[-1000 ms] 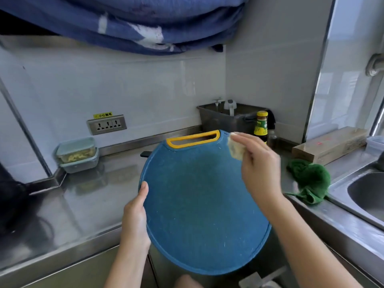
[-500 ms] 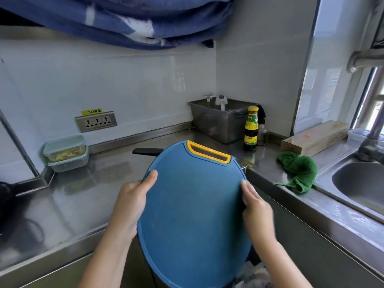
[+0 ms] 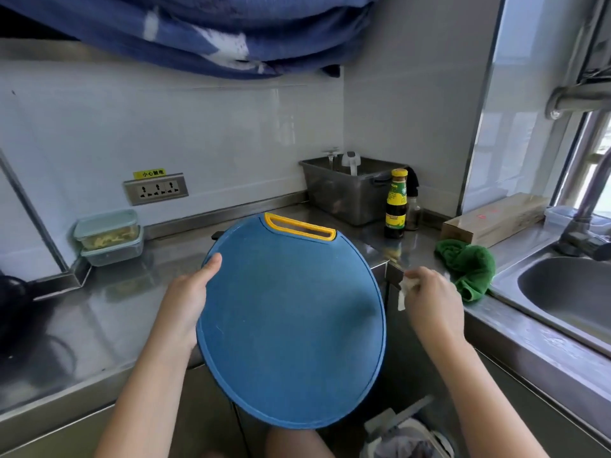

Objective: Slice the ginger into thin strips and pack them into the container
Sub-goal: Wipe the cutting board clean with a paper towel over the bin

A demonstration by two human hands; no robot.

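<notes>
A round blue cutting board (image 3: 291, 319) with a yellow handle slot is held tilted in front of the steel counter (image 3: 109, 312). My left hand (image 3: 186, 300) grips its left rim, thumb on the top face. My right hand (image 3: 429, 297) is just off the board's right edge and pinches a crumpled white tissue (image 3: 406, 287). Two stacked lidded containers (image 3: 109, 236) stand at the back left by the wall; the upper one holds pale yellow ginger strips. A black knife handle (image 3: 215, 235) peeks out behind the board.
A green cloth (image 3: 469, 269) lies on the counter edge beside the sink (image 3: 568, 292). A sauce bottle (image 3: 396, 203), a metal tub (image 3: 344, 190) and a long cardboard box (image 3: 492, 218) stand at the back. A lined waste bin (image 3: 406, 438) is below.
My right hand wiped the board's top with the tissue, gripped the right rim, and has now come off the board to the right. The board's handle end turned rightward.
</notes>
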